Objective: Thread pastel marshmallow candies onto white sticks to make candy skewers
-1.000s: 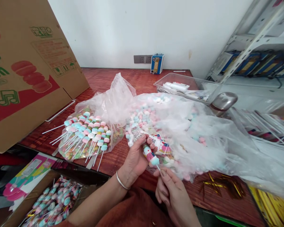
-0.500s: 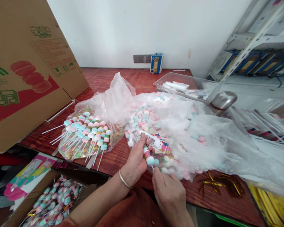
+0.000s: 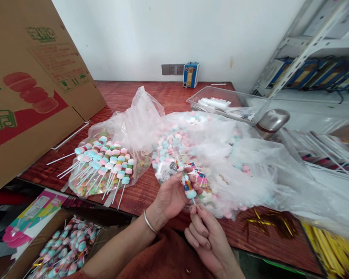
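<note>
In the head view, a marshmallow skewer with a colourful printed wrapper tilts just in front of the candy bags. My left hand, with a bracelet at the wrist, has its fingers closed round the upper part of it. Below, my right hand pinches the white stick between thumb and fingers, palm side partly turned up. Printed labels lie just behind the hands on a clear bag of loose pink, blue and white marshmallows. Unwrapped marshmallow skewers rest in a pile on another bag to the left.
A large cardboard carton stands at the left. An open box of wrapped skewers is below the table edge. Gold twist ties lie right. Behind are a clear plastic tray, a metal flask and a blue device.
My right hand has rolled over at the stick and back to palm up. The skewer has turned, showing another side of its wrapper. The view has shifted slightly.
</note>
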A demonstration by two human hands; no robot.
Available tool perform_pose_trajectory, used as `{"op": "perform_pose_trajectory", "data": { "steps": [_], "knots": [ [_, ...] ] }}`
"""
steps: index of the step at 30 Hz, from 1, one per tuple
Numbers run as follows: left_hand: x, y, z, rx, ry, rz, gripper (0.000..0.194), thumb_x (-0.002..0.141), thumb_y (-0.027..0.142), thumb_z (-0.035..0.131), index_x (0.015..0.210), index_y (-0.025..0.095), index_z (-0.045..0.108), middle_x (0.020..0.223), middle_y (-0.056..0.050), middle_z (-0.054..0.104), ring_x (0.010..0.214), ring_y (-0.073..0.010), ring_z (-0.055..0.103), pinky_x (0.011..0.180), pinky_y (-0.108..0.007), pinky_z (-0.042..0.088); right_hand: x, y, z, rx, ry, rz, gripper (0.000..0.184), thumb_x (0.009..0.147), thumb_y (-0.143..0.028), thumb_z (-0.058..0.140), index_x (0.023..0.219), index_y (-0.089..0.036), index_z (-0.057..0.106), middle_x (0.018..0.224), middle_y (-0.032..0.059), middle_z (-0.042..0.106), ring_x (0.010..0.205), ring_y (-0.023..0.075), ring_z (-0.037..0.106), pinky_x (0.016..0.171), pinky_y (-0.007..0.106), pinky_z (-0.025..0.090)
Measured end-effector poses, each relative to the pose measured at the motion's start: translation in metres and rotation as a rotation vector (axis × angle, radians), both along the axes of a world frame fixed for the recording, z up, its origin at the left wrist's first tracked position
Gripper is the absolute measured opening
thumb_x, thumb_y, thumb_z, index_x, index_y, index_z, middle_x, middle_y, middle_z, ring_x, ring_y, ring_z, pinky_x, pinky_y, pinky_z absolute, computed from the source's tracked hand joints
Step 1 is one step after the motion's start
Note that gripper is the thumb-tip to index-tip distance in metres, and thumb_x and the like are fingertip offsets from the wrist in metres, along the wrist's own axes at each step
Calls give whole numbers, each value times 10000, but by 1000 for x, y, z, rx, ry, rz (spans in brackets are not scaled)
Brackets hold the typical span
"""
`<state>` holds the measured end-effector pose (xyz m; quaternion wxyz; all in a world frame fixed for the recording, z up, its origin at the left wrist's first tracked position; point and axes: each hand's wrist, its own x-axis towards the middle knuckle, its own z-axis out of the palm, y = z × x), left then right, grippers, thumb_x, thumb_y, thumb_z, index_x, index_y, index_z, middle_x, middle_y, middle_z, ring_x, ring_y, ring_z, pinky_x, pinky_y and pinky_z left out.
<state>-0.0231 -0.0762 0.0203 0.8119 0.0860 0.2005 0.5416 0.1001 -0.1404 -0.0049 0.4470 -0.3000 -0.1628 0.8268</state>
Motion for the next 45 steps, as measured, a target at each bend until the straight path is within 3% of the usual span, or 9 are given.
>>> {"op": "perform_pose_trajectory", "data": {
  "steps": [3,8,10,18,23,32,36,41,45],
  "knots": [
    [1,-2,-2,28,112,-13,262,833,228,696,1074,154,627,921,-46,667,789,-169,679,737,-290,528,2,2,-3,173,-313,-77,250,910,-431,583,836,-196,620,500,-125,288,376,49,188,409,192,298],
    [14,-5,-5,-42,195,57,208,833,286,720,964,144,642,833,-25,667,768,-153,676,817,-308,521,5,6,-12,972,-1380,-333,232,928,-260,543,731,-180,637,600,5,576,542,131,514,558,255,351],
    [21,-9,-6,-37,184,57,191,835,302,719,920,147,646,784,-13,658,773,-150,671,857,-319,511,6,9,-13,1133,-1583,-418,232,941,-221,519,759,-174,655,585,16,598,532,144,529,559,265,340],
    [8,-1,-4,-24,75,96,425,821,429,719,1118,135,641,1001,-81,696,875,-189,669,820,-336,538,17,7,-8,678,-1031,-100,295,994,-378,441,811,-196,583,656,-19,541,595,125,499,539,215,375],
    [-1,16,9,-87,-33,174,249,837,262,725,1029,138,627,658,64,527,527,-48,513,595,-209,503,13,0,-14,489,-750,32,329,998,-457,405,862,-198,556,539,-91,338,444,93,308,421,203,265],
    [24,0,3,-181,71,188,239,840,338,720,882,157,568,607,72,463,478,-42,434,513,-179,436,7,2,-12,1210,-1685,-395,309,1007,-246,418,813,-167,645,595,32,637,504,165,583,525,262,386],
    [15,5,3,-163,73,219,314,802,390,750,931,156,586,656,61,509,522,-56,475,590,-220,486,9,0,-14,1271,-1792,-401,297,1025,-258,411,1090,-105,657,817,115,756,634,194,687,602,273,461],
    [26,-5,-4,-116,197,213,300,751,371,798,813,154,600,609,57,517,544,-71,496,639,-226,465,7,-1,-18,1232,-1888,-344,426,1051,-277,318,886,-150,689,512,40,639,415,169,582,441,272,341],
    [43,-23,-11,-97,322,90,353,760,436,770,680,129,615,674,-17,607,660,-112,557,675,-229,441,3,5,-17,1101,-1803,-340,430,1060,-320,285,1006,-130,667,688,94,736,478,178,645,442,257,371]
  ]
}}
